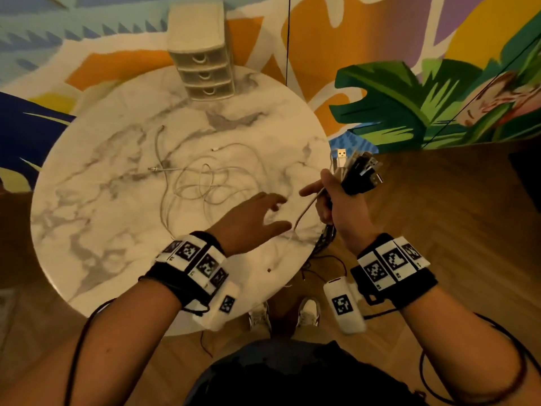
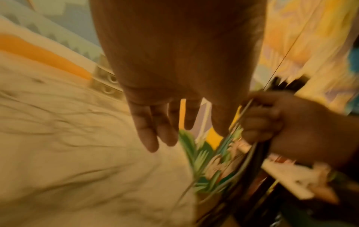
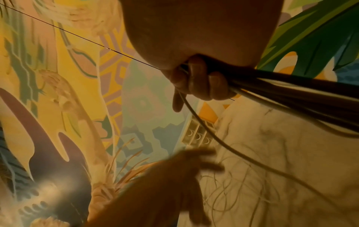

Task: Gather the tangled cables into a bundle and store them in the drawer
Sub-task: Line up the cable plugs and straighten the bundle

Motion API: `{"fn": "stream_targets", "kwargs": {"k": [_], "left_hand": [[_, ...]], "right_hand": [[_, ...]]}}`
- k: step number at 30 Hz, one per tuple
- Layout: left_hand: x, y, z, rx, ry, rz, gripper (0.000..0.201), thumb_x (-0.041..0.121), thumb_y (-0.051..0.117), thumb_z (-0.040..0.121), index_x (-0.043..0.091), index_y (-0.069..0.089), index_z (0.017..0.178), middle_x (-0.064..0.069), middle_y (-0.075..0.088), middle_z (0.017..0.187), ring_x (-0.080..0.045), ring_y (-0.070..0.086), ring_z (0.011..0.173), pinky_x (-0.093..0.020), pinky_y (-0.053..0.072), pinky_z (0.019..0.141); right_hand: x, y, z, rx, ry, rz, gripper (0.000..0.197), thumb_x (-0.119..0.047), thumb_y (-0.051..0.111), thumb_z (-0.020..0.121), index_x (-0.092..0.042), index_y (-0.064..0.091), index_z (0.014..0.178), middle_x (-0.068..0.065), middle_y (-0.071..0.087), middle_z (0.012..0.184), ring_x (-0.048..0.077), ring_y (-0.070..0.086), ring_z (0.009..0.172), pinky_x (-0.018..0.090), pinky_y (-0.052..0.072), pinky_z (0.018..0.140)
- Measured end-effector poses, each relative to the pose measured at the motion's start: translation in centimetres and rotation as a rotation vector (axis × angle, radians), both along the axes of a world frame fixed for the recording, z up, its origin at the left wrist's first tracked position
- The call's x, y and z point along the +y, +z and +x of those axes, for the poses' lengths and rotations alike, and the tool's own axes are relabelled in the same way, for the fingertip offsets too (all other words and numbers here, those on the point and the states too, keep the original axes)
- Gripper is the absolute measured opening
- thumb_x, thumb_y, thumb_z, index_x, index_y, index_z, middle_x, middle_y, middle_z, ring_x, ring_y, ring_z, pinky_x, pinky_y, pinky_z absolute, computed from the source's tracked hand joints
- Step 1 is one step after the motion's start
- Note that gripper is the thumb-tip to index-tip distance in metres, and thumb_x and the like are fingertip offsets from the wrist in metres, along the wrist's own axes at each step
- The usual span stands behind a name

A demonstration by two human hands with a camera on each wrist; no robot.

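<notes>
A small cream plastic three-drawer chest (image 1: 202, 68) stands at the 12 o'clock edge of the round white marble-patterned surface (image 1: 96, 183), all three drawers closed. Behind it rises a wall painted with a bright mural (image 1: 409, 54), and a thin dark cord (image 1: 288, 39) hangs down in front of that wall at about 1 o'clock. Wooden floor (image 1: 439, 206) lies past the rim from 3 to 6 o'clock, where the person's pale shoes (image 1: 307, 312) show below the near edge.

A loose tangle of thin white cables (image 1: 205, 183) sprawls across the middle of the surface, with one strand running out toward 10 o'clock and ending in a plug. Bare marble lies between the tangle and the chest, and the whole 7 to 10 o'clock side is open.

The right hand (image 1: 342, 206) hovers over the rim at 3 o'clock, its grip clamped round a bunch of black and white cables (image 1: 363, 171); their plug ends stick up out of the fist toward 1 o'clock and the tails hang below it off the edge. One pale cable (image 1: 304, 212) runs from this fist down toward 7 o'clock onto the surface. The left hand (image 1: 254, 221) is at 5 o'clock of the tangle, just beside the right, its grip apart, fingers spread and holding nothing; it is blurred in the wrist views. The tangle lies at 10 o'clock of the left fingertips, near but apart.
</notes>
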State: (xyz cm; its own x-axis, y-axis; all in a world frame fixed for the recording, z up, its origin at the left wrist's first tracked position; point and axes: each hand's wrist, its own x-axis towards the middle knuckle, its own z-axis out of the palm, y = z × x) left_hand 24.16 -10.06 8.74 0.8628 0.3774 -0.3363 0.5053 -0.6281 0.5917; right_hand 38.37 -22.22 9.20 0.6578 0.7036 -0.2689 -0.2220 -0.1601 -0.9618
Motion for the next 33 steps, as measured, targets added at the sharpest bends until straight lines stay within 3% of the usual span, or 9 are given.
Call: {"fn": "stream_targets", "kwargs": {"k": [4,7,13,15,18,23,26,29,33], "left_hand": [[-3.9,1.7,6.2,-0.006,-0.111,-0.226,0.023,0.026,0.053,0.094,0.012,0.062,0.11,-0.003,0.068,0.097,-0.011,0.062,0.063,-0.023,0.052,0.059],[-6.0,1.8,8.7,-0.062,-0.155,-0.277,0.023,0.016,0.045,0.097,0.004,0.064,0.092,-0.01,0.068,0.079,-0.019,0.062,0.059,-0.034,0.054,0.061],[-9.5,-0.5,11.1,-0.122,0.102,-0.715,0.03,0.019,0.04,0.101,0.003,0.06,0.085,-0.013,0.064,0.069,-0.016,0.059,0.045,-0.026,0.051,0.048],[-10.4,-3.8,10.5,0.119,0.01,-0.576,0.022,0.019,0.045,0.1,0.004,0.06,0.096,-0.015,0.066,0.08,-0.017,0.06,0.05,-0.026,0.049,0.049],[-10.9,-7.5,9.9,0.464,-0.356,-0.032,0.027,0.021,0.052,0.094,0.008,0.058,0.117,-0.014,0.062,0.116,-0.026,0.062,0.098,-0.029,0.047,0.079],[-13.5,-3.4,14.2,0.024,-0.291,-0.152,0.043,0.03,0.061,0.088,0.014,0.052,0.127,-0.007,0.052,0.128,-0.022,0.054,0.113,-0.033,0.044,0.096],[-15.7,0.9,17.5,-0.225,-0.384,-0.277,0.043,0.023,0.063,0.088,0.014,0.051,0.128,-0.002,0.054,0.127,-0.011,0.053,0.107,-0.021,0.045,0.088],[-16.8,3.8,20.0,-0.375,-0.384,-0.368,0.034,0.003,0.058,0.086,-0.002,0.054,0.12,-0.013,0.061,0.113,-0.018,0.057,0.098,-0.021,0.048,0.077],[-17.2,5.2,21.5,-0.374,-0.261,-0.651,0.016,0.007,0.046,0.091,0.005,0.062,0.091,-0.013,0.061,0.084,-0.03,0.059,0.078,-0.042,0.052,0.071]], "right_hand": [[-2.0,0.5,1.7,-0.014,-0.074,-0.018,0.049,-0.033,0.036,0.101,-0.002,0.068,0.079,0.003,0.035,0.042,0.014,0.027,0.039,0.022,0.025,0.042],[-4.4,0.6,4.2,-0.034,-0.134,-0.016,0.056,-0.037,0.035,0.101,0.006,0.066,0.082,-0.002,0.039,0.039,0.012,0.03,0.036,0.02,0.028,0.041],[-10.0,0.0,7.7,-0.065,-0.324,-0.137,0.052,-0.037,0.04,0.099,-0.014,0.053,0.055,-0.006,0.041,0.04,0.011,0.033,0.037,0.025,0.027,0.044],[-11.7,0.1,8.4,-0.05,-0.362,-0.146,0.051,-0.035,0.041,0.099,-0.018,0.046,0.052,-0.008,0.04,0.04,0.009,0.033,0.036,0.025,0.029,0.044],[-13.4,0.6,9.1,-0.045,-0.372,-0.141,0.052,-0.036,0.04,0.1,-0.02,0.045,0.05,-0.008,0.038,0.04,0.009,0.034,0.037,0.025,0.029,0.046],[-14.9,1.5,9.9,-0.114,-0.359,-0.129,0.048,-0.033,0.039,0.1,-0.014,0.053,0.059,-0.003,0.052,0.052,0.011,0.046,0.045,0.024,0.039,0.047],[-14.8,2.2,10.2,-0.225,-0.279,-0.054,0.045,-0.03,0.038,0.098,0.0,0.063,0.075,0.008,0.068,0.082,0.016,0.064,0.078,0.022,0.05,0.07],[-14.9,3.4,11.2,-0.342,-0.185,-0.08,0.042,-0.027,0.036,0.1,-0.005,0.071,0.089,0.004,0.07,0.101,0.015,0.062,0.099,0.028,0.049,0.088],[-15.2,5.2,12.6,-0.221,-0.17,0.038,0.047,-0.037,0.038,0.099,-0.001,0.067,0.106,0.01,0.068,0.102,0.007,0.064,0.078,0.01,0.047,0.056]]}}
